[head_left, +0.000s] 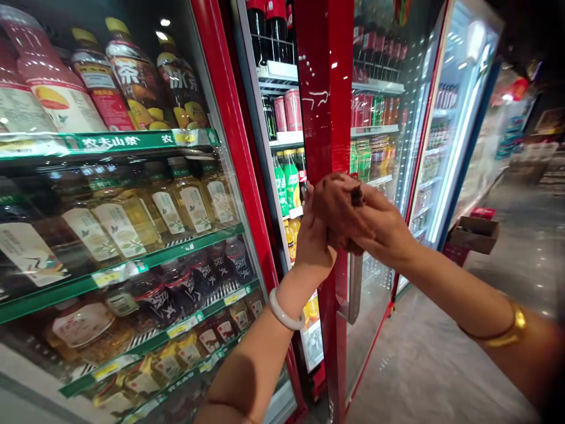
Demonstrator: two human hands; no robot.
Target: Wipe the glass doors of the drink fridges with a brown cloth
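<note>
A red-framed glass fridge door (324, 129) stands ajar in front of me. My left hand (311, 238), with a pale bangle at the wrist, is closed at the door's edge, its fingers partly hidden. Right against it, my right hand (382, 221) is closed around a crumpled brown cloth (338, 203), pressed to the door frame just above the grey door handle (354, 288). A small dark bit shows on top of the cloth. Its exact shape is hard to make out in the shadow.
Left stands another glass-fronted fridge with bottled drinks (176, 200) on green-edged shelves. Behind the open door are shelves with green bottles (291, 176) and pink cans (292, 110). A cardboard box (474, 232) sits on the shiny floor (424, 353) at right, near more lit fridges (441, 129).
</note>
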